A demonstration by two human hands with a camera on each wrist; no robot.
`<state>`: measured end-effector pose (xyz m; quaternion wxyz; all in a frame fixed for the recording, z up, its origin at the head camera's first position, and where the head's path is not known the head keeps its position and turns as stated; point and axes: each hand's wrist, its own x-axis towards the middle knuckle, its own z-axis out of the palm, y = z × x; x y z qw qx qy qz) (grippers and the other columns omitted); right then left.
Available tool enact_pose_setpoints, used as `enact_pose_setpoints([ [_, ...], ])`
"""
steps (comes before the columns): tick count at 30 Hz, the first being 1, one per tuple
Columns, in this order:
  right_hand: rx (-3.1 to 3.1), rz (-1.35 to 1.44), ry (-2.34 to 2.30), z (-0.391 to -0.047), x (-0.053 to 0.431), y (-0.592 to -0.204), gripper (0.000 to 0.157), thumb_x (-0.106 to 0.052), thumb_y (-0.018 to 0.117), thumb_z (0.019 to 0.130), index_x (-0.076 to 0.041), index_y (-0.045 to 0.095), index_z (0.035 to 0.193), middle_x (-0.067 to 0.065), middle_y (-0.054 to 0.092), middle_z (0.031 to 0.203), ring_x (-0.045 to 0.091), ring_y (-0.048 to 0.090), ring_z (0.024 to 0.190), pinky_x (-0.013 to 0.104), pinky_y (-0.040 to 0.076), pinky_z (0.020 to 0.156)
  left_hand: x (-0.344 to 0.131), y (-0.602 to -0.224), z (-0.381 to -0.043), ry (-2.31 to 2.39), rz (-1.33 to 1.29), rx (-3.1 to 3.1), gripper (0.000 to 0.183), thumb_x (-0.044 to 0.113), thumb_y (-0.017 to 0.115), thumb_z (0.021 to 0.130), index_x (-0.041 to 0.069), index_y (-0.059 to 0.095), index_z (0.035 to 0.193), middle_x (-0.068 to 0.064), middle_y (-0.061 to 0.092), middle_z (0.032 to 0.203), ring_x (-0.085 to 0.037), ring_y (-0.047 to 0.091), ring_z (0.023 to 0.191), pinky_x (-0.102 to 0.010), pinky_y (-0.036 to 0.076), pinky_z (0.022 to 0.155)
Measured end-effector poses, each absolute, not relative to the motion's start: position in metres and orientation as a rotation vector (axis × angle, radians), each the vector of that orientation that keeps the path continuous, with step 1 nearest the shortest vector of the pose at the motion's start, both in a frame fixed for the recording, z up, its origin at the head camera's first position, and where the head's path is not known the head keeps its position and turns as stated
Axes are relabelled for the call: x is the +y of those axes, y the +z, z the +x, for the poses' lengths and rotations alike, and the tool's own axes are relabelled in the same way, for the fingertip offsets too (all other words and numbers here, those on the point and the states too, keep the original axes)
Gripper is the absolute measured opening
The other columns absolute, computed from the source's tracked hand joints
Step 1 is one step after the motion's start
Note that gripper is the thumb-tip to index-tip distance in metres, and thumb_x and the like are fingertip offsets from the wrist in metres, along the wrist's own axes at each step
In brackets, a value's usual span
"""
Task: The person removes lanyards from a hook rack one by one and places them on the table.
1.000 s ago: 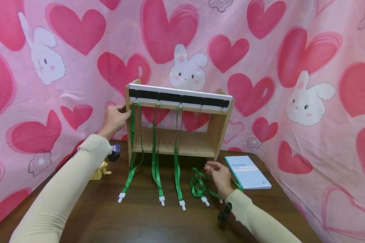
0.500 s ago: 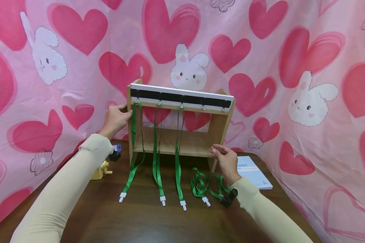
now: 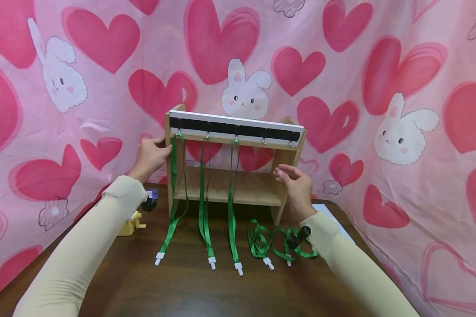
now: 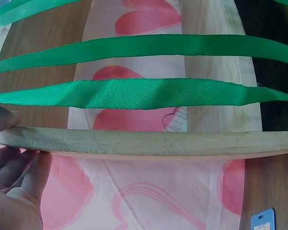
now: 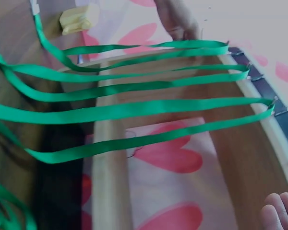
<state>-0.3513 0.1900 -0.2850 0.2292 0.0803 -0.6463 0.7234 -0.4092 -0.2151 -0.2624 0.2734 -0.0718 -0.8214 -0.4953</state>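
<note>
A wooden shelf (image 3: 238,190) stands on the table, with a black strip of metal hooks (image 3: 251,132) along its top front. Green lanyards with white clips hang from three hooks: a left one (image 3: 173,163), a middle one (image 3: 201,207) and a right one (image 3: 231,220). My left hand (image 3: 150,157) grips the shelf's left side panel (image 4: 134,143), thumb on one face and fingers on the other. In front of the right side panel, my right hand (image 3: 296,191) is raised with loosely bent fingers and holds nothing visible. The two rightmost hooks carry no lanyard.
Two loose green lanyards, a coiled one (image 3: 258,246) and a looped one (image 3: 279,253), lie on the table (image 3: 198,293) below my right hand. A notebook (image 3: 333,220) is partly behind my right forearm. A yellow crank device (image 3: 130,224) and blue tag (image 3: 154,193) are at left.
My right hand has risen from beside the loose lanyards to in front of the shelf's right panel. The lanyards stay on the table, and my left hand keeps its grip on the panel.
</note>
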Motion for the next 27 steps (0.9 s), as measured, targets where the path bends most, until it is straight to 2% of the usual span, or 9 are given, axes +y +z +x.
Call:
enact_pose_setpoints([
  [3, -1.781, 0.250, 1.973, -0.353, 0.185, -0.275, 0.030, -0.003, 0.069, 0.094, 0.009, 0.067, 0.121, 0.009, 0.079, 0.103, 0.010, 0.077, 0.088, 0.023, 0.063, 0.083, -0.215, -0.262, -0.409, -1.329, -0.191, -2.213, 0.055, 0.033, 0.070, 0.095, 0.009, 0.056, 0.143, -0.020, 0.068, 0.132, -0.032, 0.070, 0.113, -0.047, 0.060, 0.094],
  [9, -1.826, 0.299, 1.884, -0.353, 0.171, -0.253, 0.032, -0.008, 0.071, 0.094, 0.006, 0.069, 0.123, 0.015, 0.077, 0.112, 0.009, 0.077, 0.087, 0.031, 0.062, 0.090, -0.214, -0.261, -0.408, -1.328, -0.183, -2.215, 0.057, 0.034, 0.071, 0.095, 0.009, 0.055, 0.143, -0.021, 0.067, 0.133, -0.032, 0.070, 0.113, -0.047, 0.060, 0.094],
  [15, -1.855, 0.360, 1.867, -0.355, 0.155, -0.235, 0.031, -0.010, 0.071, 0.094, 0.002, 0.070, 0.122, 0.021, 0.074, 0.118, 0.012, 0.076, 0.092, 0.026, 0.062, 0.087, -0.215, -0.261, -0.408, -1.324, -0.183, -2.217, 0.057, 0.036, 0.071, 0.095, 0.009, 0.055, 0.143, -0.020, 0.067, 0.132, -0.032, 0.070, 0.114, -0.047, 0.060, 0.094],
  [18, -1.881, 0.369, 1.856, -0.358, 0.147, -0.229, 0.031, -0.012, 0.071, 0.094, 0.000, 0.071, 0.123, 0.020, 0.074, 0.120, 0.016, 0.076, 0.096, 0.022, 0.062, 0.085, -0.216, -0.262, -0.408, -1.326, -0.188, -2.216, 0.057, 0.035, 0.070, 0.095, 0.009, 0.055, 0.143, -0.021, 0.068, 0.132, -0.032, 0.070, 0.114, -0.047, 0.060, 0.094],
  [27, -1.981, 0.372, 1.778, -0.369, 0.128, -0.226, 0.027, -0.017, 0.070, 0.096, -0.008, 0.074, 0.121, 0.013, 0.076, 0.120, 0.023, 0.075, 0.107, 0.025, 0.061, 0.090, -0.216, -0.262, -0.409, -1.367, -0.199, -2.216, 0.055, 0.031, 0.071, 0.095, 0.009, 0.055, 0.143, -0.021, 0.066, 0.134, -0.034, 0.070, 0.115, -0.047, 0.059, 0.094],
])
